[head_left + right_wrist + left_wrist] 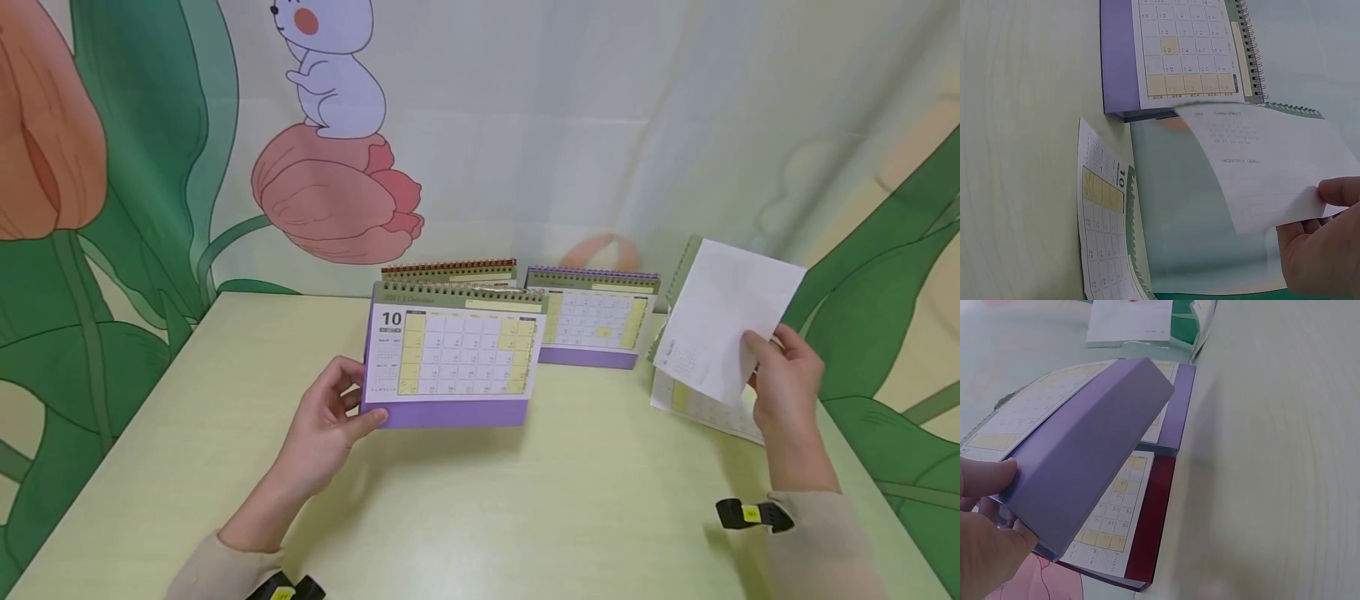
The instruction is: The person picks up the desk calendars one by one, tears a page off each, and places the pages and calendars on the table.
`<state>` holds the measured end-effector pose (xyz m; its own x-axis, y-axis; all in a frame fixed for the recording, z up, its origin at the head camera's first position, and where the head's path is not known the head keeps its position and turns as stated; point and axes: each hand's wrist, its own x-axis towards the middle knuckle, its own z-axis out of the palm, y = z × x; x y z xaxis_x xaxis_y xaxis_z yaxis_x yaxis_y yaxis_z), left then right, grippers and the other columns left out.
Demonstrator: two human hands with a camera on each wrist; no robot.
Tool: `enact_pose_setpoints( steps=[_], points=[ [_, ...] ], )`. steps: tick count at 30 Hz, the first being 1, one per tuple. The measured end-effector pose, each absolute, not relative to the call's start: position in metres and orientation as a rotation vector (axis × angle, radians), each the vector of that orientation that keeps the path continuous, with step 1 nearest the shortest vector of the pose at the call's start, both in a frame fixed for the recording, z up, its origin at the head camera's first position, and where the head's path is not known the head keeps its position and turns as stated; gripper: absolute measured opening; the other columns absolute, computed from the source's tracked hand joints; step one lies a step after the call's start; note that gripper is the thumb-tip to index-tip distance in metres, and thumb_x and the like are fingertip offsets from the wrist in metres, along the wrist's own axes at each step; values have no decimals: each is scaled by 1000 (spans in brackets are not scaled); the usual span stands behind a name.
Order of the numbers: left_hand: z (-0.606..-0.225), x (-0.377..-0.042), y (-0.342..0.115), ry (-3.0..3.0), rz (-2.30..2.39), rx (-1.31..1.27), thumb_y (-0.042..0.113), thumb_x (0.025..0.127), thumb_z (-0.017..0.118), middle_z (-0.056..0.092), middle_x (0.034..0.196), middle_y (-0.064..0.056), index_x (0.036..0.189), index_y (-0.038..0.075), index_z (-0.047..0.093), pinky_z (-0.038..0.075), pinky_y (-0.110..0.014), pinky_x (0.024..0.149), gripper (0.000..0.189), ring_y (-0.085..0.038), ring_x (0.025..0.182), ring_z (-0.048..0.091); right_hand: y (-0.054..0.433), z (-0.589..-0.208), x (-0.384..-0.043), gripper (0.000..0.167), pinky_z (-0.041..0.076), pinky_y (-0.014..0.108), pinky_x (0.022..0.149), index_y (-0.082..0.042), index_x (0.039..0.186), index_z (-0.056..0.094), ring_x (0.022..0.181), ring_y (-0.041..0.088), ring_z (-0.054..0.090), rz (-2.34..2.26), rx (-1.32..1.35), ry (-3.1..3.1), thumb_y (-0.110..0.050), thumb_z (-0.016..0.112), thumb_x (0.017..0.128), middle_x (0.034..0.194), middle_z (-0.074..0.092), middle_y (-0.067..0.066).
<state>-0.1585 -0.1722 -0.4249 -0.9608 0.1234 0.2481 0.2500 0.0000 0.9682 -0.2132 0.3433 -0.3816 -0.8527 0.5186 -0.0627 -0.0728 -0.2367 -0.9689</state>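
Note:
My left hand (pixel 318 433) grips a spiral desk calendar (pixel 457 358) by its lower left corner, thumb on the purple base. It is held above the table with a page marked 10 facing me. At the right, my right hand (pixel 787 387) pinches a loose calendar page (pixel 731 317) between thumb and fingers. Its white back faces me, and its green edge is ragged. Below it is a second loose page (pixel 1107 212), also marked 10, with a ragged green edge. Behind stand another purple calendar (pixel 600 321) and a red-based calendar (pixel 1154 519), partly hidden in the head view.
The pale table (pixel 570 500) reaches back to a hanging curtain (pixel 600 125) printed with flowers and a white animal. Black straps (pixel 753 514) with yellow labels are on both sleeves.

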Motion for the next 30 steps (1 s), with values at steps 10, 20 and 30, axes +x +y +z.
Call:
enact_pose_setpoints(
  steps=[10, 20, 30],
  points=[
    [-429, -162, -177, -2151, -2092, -372, -27, 86, 59, 57, 123, -21, 116, -7, 47, 58, -28, 79, 38, -27, 98, 61, 357, -384, -209, 36, 51, 14, 62, -2, 137, 63, 83, 6, 61, 1911, -610, -1735, -6, 60, 102, 93, 66, -7],
    [-432, -164, -179, -2143, -2090, -349, -26, 87, 59, 58, 123, -20, 117, -7, 46, 58, -28, 80, 37, -25, 99, 62, 369, -395, -205, 35, 47, 13, 67, -4, 136, 66, 83, 2, 59, 1327, -497, -2186, -19, 54, 107, 93, 67, -15],
    [-434, -166, -179, -2157, -2086, -337, -26, 88, 59, 57, 124, -21, 118, -7, 45, 58, -28, 81, 38, -26, 100, 62, 383, -411, -210, 35, 31, 23, 42, -8, 136, 67, 46, 6, 39, 765, -192, -2421, -15, 46, 109, 94, 72, 24]
  ],
)
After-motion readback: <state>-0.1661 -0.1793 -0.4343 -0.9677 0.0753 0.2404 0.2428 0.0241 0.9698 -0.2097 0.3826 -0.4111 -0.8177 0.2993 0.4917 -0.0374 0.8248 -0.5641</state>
